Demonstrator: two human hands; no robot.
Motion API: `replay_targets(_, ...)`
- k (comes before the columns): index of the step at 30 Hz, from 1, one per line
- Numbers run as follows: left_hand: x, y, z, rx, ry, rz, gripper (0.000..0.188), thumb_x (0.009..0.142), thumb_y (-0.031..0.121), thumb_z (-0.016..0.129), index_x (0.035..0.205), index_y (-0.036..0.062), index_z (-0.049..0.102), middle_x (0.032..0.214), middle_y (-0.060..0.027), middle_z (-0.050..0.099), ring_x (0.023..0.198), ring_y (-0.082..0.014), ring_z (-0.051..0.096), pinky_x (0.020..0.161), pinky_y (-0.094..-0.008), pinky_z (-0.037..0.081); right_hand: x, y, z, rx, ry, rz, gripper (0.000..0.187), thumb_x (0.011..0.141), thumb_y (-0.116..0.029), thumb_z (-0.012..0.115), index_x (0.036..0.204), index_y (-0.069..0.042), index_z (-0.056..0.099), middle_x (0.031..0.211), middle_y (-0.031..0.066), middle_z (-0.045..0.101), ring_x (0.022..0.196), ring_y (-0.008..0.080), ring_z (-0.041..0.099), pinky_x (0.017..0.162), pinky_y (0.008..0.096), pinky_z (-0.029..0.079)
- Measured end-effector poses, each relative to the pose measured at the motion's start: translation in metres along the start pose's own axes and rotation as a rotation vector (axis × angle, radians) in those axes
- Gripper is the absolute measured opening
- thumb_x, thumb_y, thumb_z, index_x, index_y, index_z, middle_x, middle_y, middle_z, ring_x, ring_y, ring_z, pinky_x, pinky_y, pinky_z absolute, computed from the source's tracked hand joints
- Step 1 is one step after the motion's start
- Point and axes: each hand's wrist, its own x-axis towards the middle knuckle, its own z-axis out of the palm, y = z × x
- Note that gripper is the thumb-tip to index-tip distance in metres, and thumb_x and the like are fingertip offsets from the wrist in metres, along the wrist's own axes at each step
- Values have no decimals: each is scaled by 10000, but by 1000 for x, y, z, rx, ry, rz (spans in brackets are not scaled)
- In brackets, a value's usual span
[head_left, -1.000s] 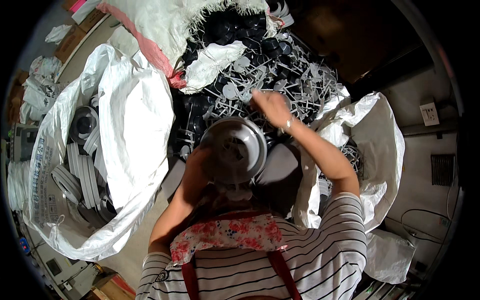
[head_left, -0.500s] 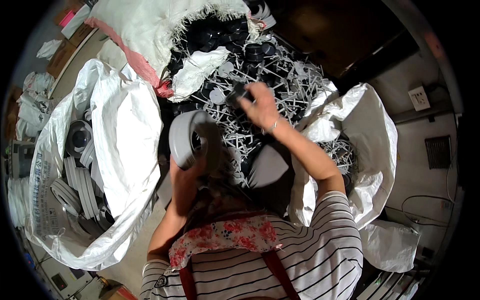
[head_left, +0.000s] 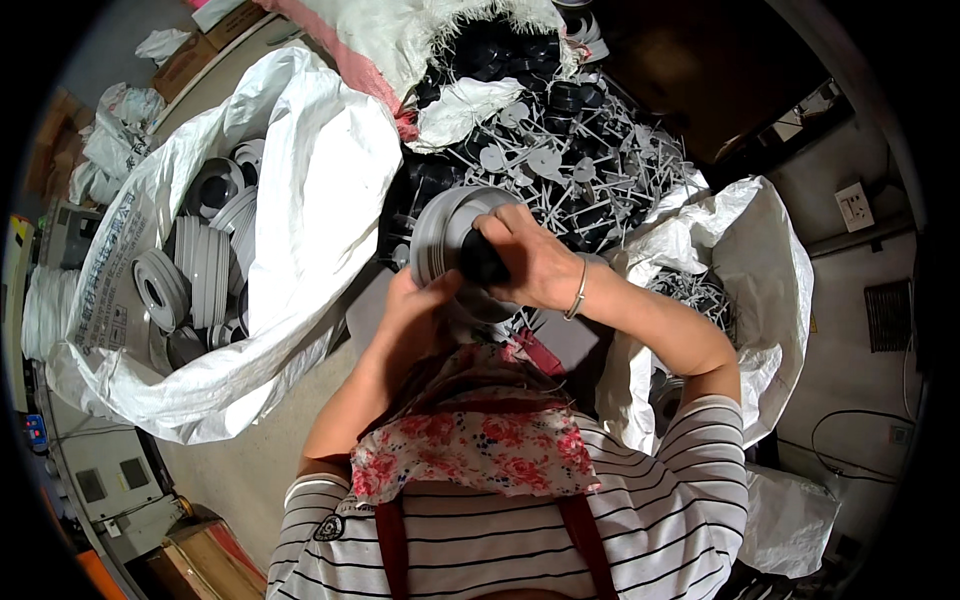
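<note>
Spool: held steady by left hand.
Black part: gripped by right hand; best seated squarely.

bare concrete floor; white wall socket

Two hands were in view, the left hand and the right hand, and between them sat one grey round spool and one black cylindrical piece. Two large white woven sacks stood open, one on the left with at least five grey spools, one on the right. The grey disc-headed pins lay too tangled to count.
</note>
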Motion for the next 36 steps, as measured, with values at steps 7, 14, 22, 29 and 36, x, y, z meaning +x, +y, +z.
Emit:
replay_targets(7, -10, 11, 1, 90, 44, -70, 287, 838, 168, 650, 1036, -24, 570, 853, -91, 641, 702, -190, 628, 584, -306, 502, -6, -12, -5, -102, -3, -166, 601, 697, -223, 734, 1185, 4, 464, 1051, 188, 470, 1025, 346, 475, 751, 376, 516)
replay_targets(14, -17, 15, 22, 152, 94, 72, 322, 794, 139, 686, 1052, -10, 565, 938, -81, 632, 826, -169, 610, 755, -297, 495, -2, 7, 13, 640, -139, 463, 623, 838, -434, 623, 964, 173, 557, 618, 252, 617, 491, 229, 648, 489, 309, 537)
replay_targets(22, -15, 12, 26, 9, 100, 135, 407, 776, 42, 677, 1145, 15, 508, 892, -101, 646, 658, -159, 632, 489, -260, 496, -10, -2, 12, 47, 3, 160, 734, 746, -378, 717, 1317, -55, 387, 811, 164, 654, 758, 287, 668, 650, 378, 533)
replay_targets(29, -33, 39, -6, 1193, 411, 479, 518, 671, 133, 803, 1118, 14, 569, 1006, -88, 645, 898, -184, 616, 787, -317, 496, -13, 28, 31, 937, -92, 337, 341, 933, -342, 540, 957, -14, 633, 627, 31, 558, 523, 97, 523, 479, 239, 423)
replay_targets(36, -49, 188, -37, 1298, 1194, 1348, 625, 802, 237, 733, 1319, 7, 469, 1289, -174, 529, 1151, -286, 529, 956, -380, 437, -53, 167, -46, 2, 443, 786, 531, 736, -400, 717, 994, 51, 612, 983, 199, 644, 885, 334, 621, 861, 389, 483)
